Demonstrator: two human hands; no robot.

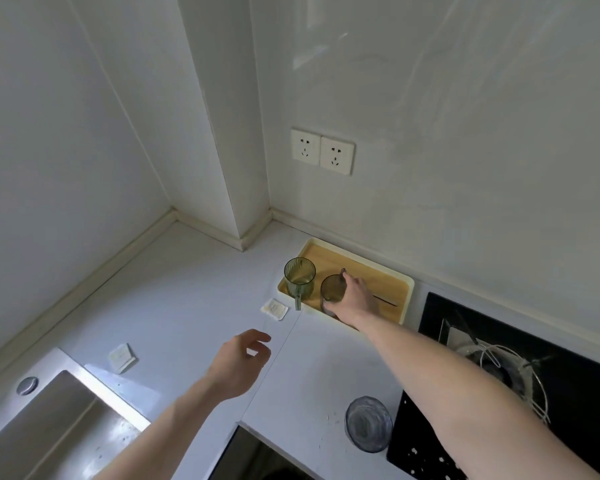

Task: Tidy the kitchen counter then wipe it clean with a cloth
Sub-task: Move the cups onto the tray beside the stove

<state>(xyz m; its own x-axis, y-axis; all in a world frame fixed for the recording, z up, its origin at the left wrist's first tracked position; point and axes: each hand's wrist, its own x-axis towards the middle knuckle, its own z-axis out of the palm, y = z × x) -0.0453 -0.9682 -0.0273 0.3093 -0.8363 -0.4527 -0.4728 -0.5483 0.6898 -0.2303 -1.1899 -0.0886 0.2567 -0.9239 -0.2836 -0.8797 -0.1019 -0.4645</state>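
the left hand [238, 367] hovers loosely curled and empty above the pale counter [194, 306], likely spare, while the right hand [352, 297] grips a brown translucent cup [332, 288] over the wooden-topped cream tray [392, 285], apparently gathering cups there.

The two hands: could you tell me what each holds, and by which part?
The right hand grips the brown cup round its side; the left hand holds nothing.
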